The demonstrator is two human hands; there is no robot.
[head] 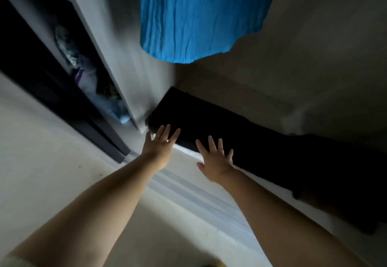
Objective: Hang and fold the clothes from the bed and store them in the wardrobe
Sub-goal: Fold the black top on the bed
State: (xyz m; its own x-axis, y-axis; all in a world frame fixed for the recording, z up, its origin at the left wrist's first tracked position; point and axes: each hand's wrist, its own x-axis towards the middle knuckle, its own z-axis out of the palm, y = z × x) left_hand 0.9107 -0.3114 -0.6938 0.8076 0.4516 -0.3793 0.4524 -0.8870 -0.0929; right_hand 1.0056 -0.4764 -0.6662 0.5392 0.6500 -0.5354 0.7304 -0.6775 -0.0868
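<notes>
- Head view: we see the left hand point(158, 147) and right hand point(216, 160) both stretched forward, fingers straight and spread wide, holding nothing.
- Their fingertips lie on the near edge of a black folded garment point(209, 120) on the wardrobe point(117, 57) floor.
- A blue garment point(199, 15) hangs above.
- The left compartment holds blurred clothes point(90, 74).

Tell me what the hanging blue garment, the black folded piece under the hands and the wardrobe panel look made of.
Blue garment: thin woven cloth, probably crinkled cotton or similar, matte; fine vertical creases. Black folded piece: fabric, kind unclear; too dark to read, soft rounded edges. Wardrobe panel: smooth painted or laminated board, pale grey, flat with a straight edge.
</notes>
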